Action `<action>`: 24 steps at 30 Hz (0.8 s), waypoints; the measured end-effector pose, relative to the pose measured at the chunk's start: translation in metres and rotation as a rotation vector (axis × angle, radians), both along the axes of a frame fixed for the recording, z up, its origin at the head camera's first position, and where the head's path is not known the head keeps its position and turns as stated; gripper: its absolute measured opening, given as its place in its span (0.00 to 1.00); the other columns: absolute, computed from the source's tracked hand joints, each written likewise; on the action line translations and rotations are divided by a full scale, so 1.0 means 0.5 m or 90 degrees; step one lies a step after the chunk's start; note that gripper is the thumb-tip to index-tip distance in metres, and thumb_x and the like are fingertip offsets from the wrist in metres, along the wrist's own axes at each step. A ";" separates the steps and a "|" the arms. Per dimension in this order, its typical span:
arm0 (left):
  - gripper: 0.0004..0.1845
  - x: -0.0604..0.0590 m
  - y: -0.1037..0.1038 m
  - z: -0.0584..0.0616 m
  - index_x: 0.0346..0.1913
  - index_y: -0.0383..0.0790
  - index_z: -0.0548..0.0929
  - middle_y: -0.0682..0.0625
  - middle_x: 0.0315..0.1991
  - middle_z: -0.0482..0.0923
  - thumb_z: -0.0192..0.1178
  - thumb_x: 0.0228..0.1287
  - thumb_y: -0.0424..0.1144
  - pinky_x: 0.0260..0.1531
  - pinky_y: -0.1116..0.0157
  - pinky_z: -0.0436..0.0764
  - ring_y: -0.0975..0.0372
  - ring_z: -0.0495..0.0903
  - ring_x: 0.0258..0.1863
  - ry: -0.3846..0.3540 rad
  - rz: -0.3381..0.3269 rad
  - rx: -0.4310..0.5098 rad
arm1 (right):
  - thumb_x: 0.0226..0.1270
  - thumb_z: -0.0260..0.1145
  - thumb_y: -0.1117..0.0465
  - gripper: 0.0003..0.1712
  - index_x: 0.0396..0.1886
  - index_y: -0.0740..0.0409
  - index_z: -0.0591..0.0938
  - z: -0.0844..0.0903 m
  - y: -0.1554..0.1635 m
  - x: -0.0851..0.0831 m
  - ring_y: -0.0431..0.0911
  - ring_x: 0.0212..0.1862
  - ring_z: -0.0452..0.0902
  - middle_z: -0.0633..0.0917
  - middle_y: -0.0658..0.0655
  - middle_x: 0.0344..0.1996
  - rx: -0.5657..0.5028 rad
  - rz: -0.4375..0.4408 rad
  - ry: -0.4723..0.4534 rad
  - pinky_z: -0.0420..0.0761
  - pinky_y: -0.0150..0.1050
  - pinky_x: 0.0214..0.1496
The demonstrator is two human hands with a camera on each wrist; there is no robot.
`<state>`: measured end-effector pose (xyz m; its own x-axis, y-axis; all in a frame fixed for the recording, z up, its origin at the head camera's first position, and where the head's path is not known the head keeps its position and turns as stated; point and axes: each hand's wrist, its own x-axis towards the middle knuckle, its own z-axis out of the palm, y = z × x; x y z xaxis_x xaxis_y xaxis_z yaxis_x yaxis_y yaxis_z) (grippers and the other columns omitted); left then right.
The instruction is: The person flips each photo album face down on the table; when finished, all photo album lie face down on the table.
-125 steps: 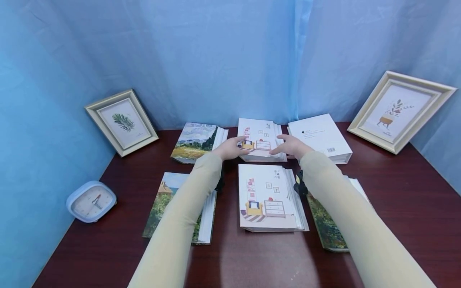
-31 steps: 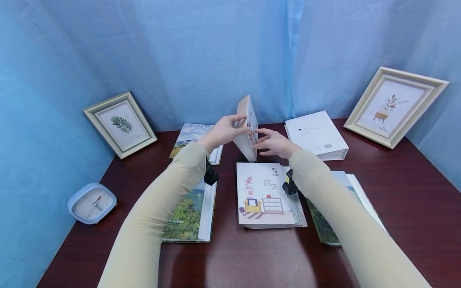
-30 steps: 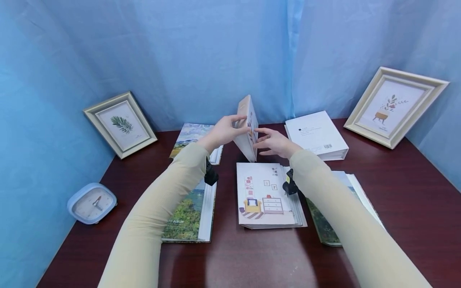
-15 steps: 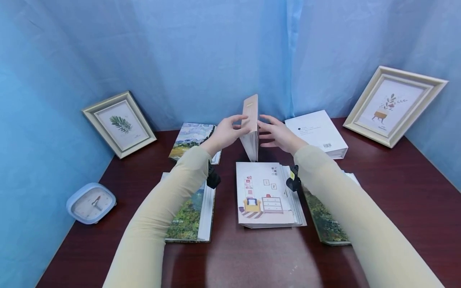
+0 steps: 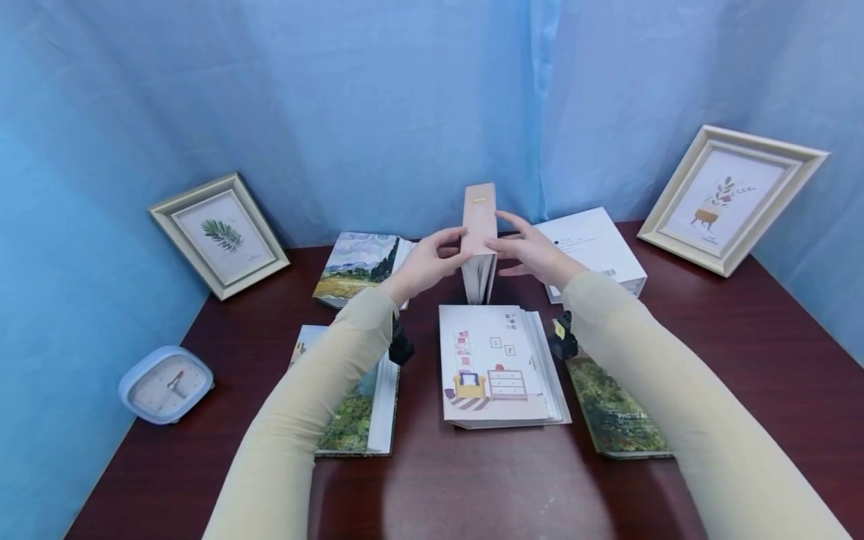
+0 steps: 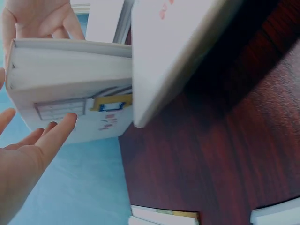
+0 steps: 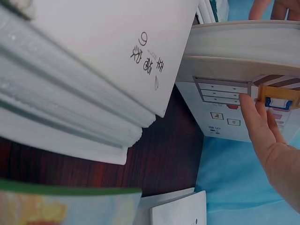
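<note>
The left hand [image 5: 425, 264] and right hand [image 5: 533, 253] pressed straight, relaxed fingers against opposite covers of a pink-spined album [image 5: 478, 240] standing upright on the tabletop [image 5: 709, 337], just behind a flat illustrated album [image 5: 496, 367].

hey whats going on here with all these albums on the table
A person is standing one photo album upright on its edge at the back middle of the dark wooden table. The left hand and right hand press flat against its two covers, spine facing the camera. A matching album lies flat just in front of it, with landscape-cover albums and a white album lying flat around. Two picture frames and a clock sit at the edges.
</note>
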<state>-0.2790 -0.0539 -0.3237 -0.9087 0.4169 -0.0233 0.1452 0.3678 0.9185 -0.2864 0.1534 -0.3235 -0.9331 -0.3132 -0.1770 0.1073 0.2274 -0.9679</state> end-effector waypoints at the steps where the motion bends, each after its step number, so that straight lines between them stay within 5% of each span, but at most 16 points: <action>1: 0.31 0.000 -0.001 -0.003 0.72 0.48 0.61 0.47 0.72 0.58 0.57 0.68 0.41 0.57 0.58 0.76 0.55 0.67 0.66 -0.001 0.000 0.001 | 0.71 0.56 0.52 0.42 0.77 0.41 0.44 -0.001 0.002 0.000 0.61 0.67 0.63 0.58 0.67 0.70 0.005 0.000 0.002 0.70 0.57 0.62; 14: 0.36 -0.012 0.000 -0.047 0.74 0.51 0.55 0.45 0.73 0.55 0.58 0.67 0.39 0.56 0.55 0.76 0.52 0.64 0.68 0.000 -0.033 -0.009 | 0.74 0.53 0.54 0.42 0.77 0.48 0.40 0.000 0.008 0.017 0.60 0.70 0.58 0.50 0.65 0.74 0.059 -0.005 -0.012 0.72 0.55 0.61; 24: 0.26 -0.010 0.014 -0.055 0.70 0.44 0.66 0.48 0.68 0.65 0.54 0.70 0.40 0.53 0.60 0.78 0.56 0.71 0.63 -0.008 -0.042 -0.063 | 0.66 0.63 0.59 0.54 0.76 0.52 0.34 -0.036 0.010 0.029 0.59 0.70 0.59 0.51 0.64 0.74 0.048 -0.033 -0.023 0.70 0.53 0.64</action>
<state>-0.2839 -0.0471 -0.3510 -0.8787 0.4708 -0.0793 0.1602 0.4472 0.8800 -0.2719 0.1583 -0.3412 -0.9402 -0.2488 -0.2326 0.1559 0.2929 -0.9434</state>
